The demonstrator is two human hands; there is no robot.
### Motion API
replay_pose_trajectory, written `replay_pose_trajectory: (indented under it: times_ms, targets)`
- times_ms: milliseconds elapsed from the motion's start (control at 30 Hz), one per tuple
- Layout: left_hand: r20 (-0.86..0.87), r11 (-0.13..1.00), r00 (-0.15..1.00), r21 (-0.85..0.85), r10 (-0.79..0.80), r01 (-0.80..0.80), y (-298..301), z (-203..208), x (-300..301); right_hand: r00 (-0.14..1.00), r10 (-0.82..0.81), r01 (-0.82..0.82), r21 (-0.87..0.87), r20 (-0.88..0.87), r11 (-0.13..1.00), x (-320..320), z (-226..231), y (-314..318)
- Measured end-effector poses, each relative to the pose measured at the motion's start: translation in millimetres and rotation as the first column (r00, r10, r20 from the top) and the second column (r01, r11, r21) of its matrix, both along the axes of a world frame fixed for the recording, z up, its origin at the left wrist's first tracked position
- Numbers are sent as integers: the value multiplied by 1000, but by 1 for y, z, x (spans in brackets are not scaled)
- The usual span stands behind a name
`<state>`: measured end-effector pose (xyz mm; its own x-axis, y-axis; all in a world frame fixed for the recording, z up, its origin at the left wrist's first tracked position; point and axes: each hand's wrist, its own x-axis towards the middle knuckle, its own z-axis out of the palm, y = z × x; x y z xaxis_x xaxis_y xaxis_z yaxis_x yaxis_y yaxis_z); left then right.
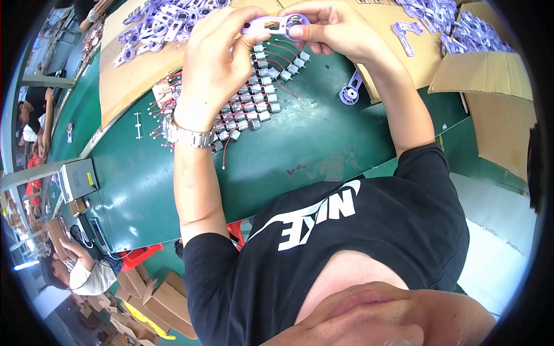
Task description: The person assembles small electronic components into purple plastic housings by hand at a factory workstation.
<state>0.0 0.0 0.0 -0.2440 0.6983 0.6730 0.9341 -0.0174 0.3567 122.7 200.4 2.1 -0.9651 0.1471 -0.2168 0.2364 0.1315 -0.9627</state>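
"Hands first: how do we have them?"

"Closed in a pinch, both on one purple part [283, 26] at the top centre of the frame. Our left hand [216, 57] grips its left end between thumb and fingers; our right hand [340, 32] holds the ring end, thumb over the rim."

"And its long axis?"

"Nearly level, running from hand to hand. Neither hand is nearer, since both touch it. We judge that the key relation is the ring end lying to the right, under our right thumb."

"What sits below it?"

"Rows of small silver motors [248, 109] with red wires [225, 155], left of centre. One loose purple piece [353, 85] lies tilted at right of centre, close to the edge of the right cardboard sheet [421, 66]."

"Where do we have room?"

"Over the bare green table [323, 138], mid-frame, right of the motors and between our forearms [193, 179]. Upper left is tighter, we think: a heap of purple parts [170, 23] covers much of the left cardboard sheet [115, 86]."
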Motion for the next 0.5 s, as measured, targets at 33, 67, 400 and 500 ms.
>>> replay_pose_trajectory:
  times_ms: [33,67,400,500]
  targets:
    - [-5,1000,1000,8,2,-2,-1,-3,-4,997,8,-9,-10,-78,1000,0,2,-5]
    - [34,1000,999,16,8,-9,-3,-5,-5,988,16,-19,-19,-156,1000,1,3,-10]
    - [26,999,1000,33,4,-5,4,2,5,841,207,55,460,-500,886,-6,-32,14]
    - [19,999,1000,47,0,-1,1,-1,1,928,173,-106,212,-330,972,-7,-30,12]
